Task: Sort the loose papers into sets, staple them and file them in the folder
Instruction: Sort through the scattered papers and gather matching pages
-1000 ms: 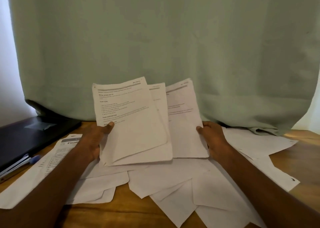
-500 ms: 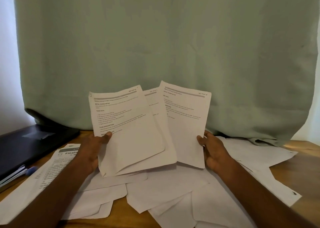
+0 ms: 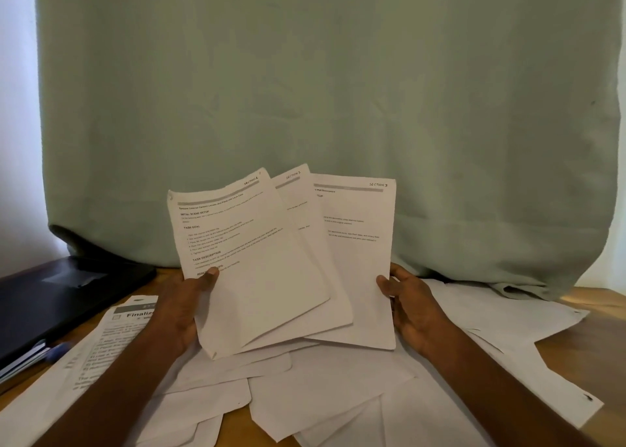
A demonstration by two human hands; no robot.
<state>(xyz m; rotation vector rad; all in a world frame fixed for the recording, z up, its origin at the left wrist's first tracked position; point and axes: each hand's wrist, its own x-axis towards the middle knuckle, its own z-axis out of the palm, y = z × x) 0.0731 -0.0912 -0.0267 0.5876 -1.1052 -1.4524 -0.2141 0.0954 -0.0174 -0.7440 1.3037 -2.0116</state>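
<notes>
Three printed sheets are fanned upright above the table. My left hand grips the front sheet, marked Section 1, with the thumb on its face. Behind it shows the Section 2 sheet. My right hand grips the right edge of the Section 3 sheet. Several loose white papers lie scattered on the wooden table below my hands. A black folder lies at the left.
A printed sheet headed "Finaliz" lies at the left front. A blue pen rests beside the folder's edge. A green curtain hangs close behind the table, its hem draped on the tabletop.
The Section 3 sheet in my right hand has risen and turned more upright, spreading the fan wider to the right. My left hand keeps its hold on the front sheets.
</notes>
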